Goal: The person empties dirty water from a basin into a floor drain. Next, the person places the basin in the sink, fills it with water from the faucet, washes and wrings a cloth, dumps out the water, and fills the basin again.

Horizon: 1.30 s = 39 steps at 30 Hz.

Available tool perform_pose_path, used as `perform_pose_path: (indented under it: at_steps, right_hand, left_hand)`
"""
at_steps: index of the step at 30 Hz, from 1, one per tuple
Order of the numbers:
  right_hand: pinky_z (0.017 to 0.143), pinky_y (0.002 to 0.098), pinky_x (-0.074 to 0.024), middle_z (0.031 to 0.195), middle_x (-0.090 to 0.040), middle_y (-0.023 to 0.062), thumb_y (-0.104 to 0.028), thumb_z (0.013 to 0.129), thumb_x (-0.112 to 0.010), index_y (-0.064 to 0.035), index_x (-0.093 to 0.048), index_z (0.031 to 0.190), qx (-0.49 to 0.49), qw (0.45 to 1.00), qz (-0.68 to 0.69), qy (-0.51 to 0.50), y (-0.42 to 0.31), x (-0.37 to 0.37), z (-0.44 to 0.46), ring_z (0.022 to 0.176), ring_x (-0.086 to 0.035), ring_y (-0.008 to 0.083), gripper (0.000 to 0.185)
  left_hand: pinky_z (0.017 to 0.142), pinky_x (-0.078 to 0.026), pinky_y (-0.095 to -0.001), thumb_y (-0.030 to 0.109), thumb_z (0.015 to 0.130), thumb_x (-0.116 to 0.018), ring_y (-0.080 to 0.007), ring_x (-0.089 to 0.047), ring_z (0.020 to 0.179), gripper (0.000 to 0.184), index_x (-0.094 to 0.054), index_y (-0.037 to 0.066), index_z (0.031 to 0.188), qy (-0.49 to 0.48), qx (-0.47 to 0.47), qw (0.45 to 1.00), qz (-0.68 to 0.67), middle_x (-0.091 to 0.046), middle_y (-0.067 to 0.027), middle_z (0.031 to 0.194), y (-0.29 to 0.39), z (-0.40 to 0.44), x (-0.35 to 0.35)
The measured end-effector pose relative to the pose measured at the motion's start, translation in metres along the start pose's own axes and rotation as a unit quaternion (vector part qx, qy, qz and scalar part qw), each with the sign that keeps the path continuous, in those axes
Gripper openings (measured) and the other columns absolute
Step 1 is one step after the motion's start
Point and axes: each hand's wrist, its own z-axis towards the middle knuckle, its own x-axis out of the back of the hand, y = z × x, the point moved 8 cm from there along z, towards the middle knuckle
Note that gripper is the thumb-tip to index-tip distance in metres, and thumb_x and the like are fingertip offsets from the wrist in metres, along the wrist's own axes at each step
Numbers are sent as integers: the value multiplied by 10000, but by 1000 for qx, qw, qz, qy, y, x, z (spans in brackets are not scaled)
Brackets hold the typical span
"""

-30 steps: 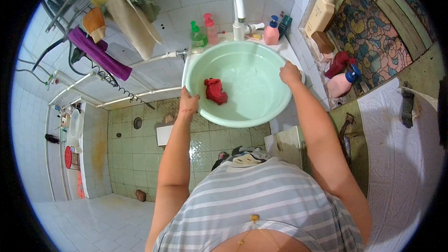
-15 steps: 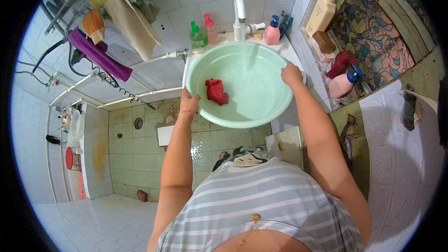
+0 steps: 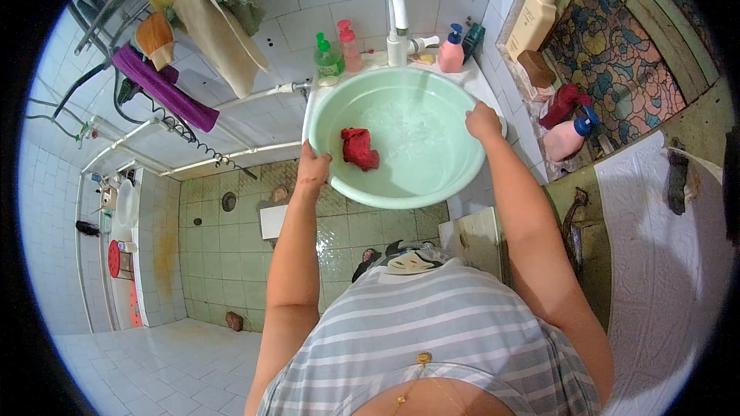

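A large pale green plastic basin (image 3: 401,202) rests over the white sink, beneath a white tap (image 3: 397,19). Water runs from the tap into it, and the surface ripples. Inside, toward the left, lies a crumpled red cloth (image 3: 359,149). My left hand (image 3: 313,165) is closed on the basin's left rim, its thumb on the inner side. On the opposite side, my right hand (image 3: 483,122) grips the right rim, fingers curled and partly hidden.
Behind the basin stand a green bottle (image 3: 329,58), a pink pump bottle (image 3: 349,48) and another with a blue pump (image 3: 451,50). More bottles line the right ledge. Towels (image 3: 220,38) hang at upper left. Below is a green tiled floor (image 3: 223,262).
Water keeps running into the basin, and its ripples have shifted. The red cloth sits very slightly farther right. Both hands stay on the rim.
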Motion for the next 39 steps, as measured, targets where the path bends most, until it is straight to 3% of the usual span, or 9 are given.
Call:
perform_pose_path:
  at_steps: [10, 13, 15, 24, 39]
  right_hand:
    - [796, 414, -425, 1005, -565, 184, -234, 788, -510, -29, -547, 974, -5, 1000, 2, 0, 1, 0, -1, 952, -536, 330, 280]
    - [816, 411, -414, 1000, -552, 225, -219, 790, -536, 15, -514, 1010, -8, 1000, 17, -10, 0, 2, -3, 955, -527, 354, 322]
    - [804, 413, -421, 1001, -561, 199, -224, 789, -519, -17, -538, 986, -2, 1000, 7, -5, 2, 0, 0, 952, -534, 337, 286]
    - [799, 413, -427, 1006, -561, 201, -190, 774, -505, -6, -552, 972, -4, 1000, -1, -17, 2, -5, 6, 950, -539, 333, 274]
    - [804, 403, -428, 1026, -554, 192, -172, 776, -482, -11, -513, 1015, -3, 1000, -9, -14, 2, -1, -1, 970, -531, 325, 290]
  left_hand:
    - [830, -397, -327, 16, 668, -499, -284, -507, 987, 543, -356, -6, 1191, -5, -6, 1000, 15, -502, -177, 1082, 3, -1, 0]
    - [833, -394, -327, 18, 672, -497, -286, -510, 984, 536, -358, -6, 1189, 0, -10, 999, 45, -511, -180, 1070, 5, -1, 2]
    - [835, -392, -327, 18, 674, -496, -287, -512, 982, 531, -361, -6, 1187, 2, -5, 998, 56, -518, -182, 1060, 14, -6, 1]
    - [833, -396, -331, 34, 666, -514, -279, -516, 979, 528, -375, -26, 1171, 7, 26, 999, 18, -520, -189, 1057, 5, 5, 1]
    - [847, -393, -332, 24, 648, -511, -288, -517, 989, 527, -397, -35, 1159, 5, -15, 999, 35, -522, -197, 1065, 11, 1, 2]
